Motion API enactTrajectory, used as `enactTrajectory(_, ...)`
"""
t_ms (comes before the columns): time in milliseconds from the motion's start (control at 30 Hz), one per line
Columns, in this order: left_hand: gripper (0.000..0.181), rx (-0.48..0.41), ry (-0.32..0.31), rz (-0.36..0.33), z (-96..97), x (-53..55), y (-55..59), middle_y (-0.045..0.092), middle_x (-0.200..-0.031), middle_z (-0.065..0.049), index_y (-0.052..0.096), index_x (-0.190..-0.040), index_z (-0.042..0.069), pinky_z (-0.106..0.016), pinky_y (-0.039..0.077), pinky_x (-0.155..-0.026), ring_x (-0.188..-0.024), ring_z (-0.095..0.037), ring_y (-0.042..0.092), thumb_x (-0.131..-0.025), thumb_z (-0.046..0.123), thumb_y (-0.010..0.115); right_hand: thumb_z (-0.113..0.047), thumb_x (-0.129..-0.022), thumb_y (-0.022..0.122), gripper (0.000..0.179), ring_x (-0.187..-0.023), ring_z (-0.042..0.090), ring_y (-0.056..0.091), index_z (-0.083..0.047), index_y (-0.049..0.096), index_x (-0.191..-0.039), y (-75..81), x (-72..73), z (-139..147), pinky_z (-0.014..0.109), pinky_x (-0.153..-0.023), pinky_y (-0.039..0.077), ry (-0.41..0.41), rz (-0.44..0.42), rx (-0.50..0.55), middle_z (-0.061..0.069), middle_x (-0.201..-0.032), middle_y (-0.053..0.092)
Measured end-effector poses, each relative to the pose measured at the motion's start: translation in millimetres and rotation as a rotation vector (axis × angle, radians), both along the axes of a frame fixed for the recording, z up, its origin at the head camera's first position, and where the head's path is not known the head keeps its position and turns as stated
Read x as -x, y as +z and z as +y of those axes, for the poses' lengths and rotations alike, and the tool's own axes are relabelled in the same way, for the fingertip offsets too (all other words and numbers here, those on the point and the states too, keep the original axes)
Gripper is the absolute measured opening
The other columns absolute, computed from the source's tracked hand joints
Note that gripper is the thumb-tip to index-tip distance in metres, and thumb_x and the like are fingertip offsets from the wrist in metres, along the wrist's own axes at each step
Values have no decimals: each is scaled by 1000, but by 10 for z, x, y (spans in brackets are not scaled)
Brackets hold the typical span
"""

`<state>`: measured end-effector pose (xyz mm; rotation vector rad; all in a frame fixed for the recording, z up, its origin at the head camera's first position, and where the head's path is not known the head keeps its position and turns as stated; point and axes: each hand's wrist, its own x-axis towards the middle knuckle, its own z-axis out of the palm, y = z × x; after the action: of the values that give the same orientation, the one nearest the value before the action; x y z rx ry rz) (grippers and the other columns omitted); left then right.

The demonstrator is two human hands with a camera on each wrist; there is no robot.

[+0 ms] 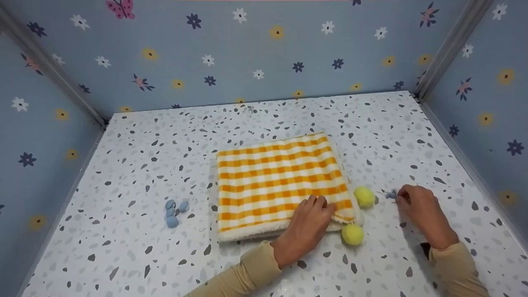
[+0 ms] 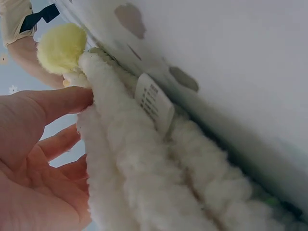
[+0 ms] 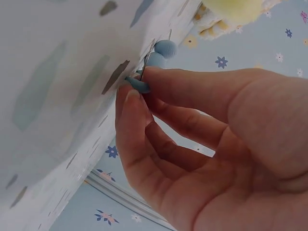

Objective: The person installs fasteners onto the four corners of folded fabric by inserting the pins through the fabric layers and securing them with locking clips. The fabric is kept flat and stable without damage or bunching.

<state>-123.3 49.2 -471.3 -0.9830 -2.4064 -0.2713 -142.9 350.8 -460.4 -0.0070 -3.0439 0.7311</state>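
One bare left hand (image 1: pixel 308 225) pinches the near right corner of a folded orange-and-white checked cloth with cream fleece backing (image 1: pixel 276 181), thumb against the fleece. A fluffy yellow pompom (image 1: pixel 352 234) lies by that corner, and a second fluffy yellow pompom (image 1: pixel 364 196) sits beside the right edge. Right of these, the bare right hand (image 1: pixel 423 212) grasps a small blue rounded trinket with thin metal parts (image 1: pixel 391 195) between thumb and finger, at the speckled white tabletop (image 1: pixel 140 156). Left of the cloth lies a cluster of blue rounded pieces (image 1: pixel 171 214).
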Motion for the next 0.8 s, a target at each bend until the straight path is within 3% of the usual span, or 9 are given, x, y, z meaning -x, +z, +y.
enactTrajectory(167,3,-13,-1,-16,11,27,-6,56,-83,0,73,-93,16,-19,31,-59,-71,-14,50,-93,17,76,-1,-97,67,8,-81,29,55,7,65,-96,0,-1,26,43,-69,47,4,-57,9,18,-88,61)
enactTrajectory(333,16,-48,-8,-30,-3,52,-19,58,-85,0,72,-94,15,-21,39,-60,-73,-15,53,-94,31,75,-5,-98,67,12,-77,27,53,6,64,-97,-6,11,66,38,-64,45,31,-94,15,15,-85,59)
enactTrajectory(567,11,-101,-10,-14,-11,88,-27,62,-83,-2,70,-90,12,-24,48,-59,-73,-16,60,-97,21,73,-12,-99,69,17,-69,19,50,-1,62,-88,-13,16,158,30,-58,40,87,-90,53,5,-76,56)
enactTrajectory(800,8,-213,-46,-84,-37,121,-2,62,-78,-3,67,-90,9,-26,50,-60,-70,-16,62,-97,13,71,-19,-96,74,22,-68,18,48,-4,62,-84,-19,27,181,28,-58,39,115,-84,60,2,-74,56)
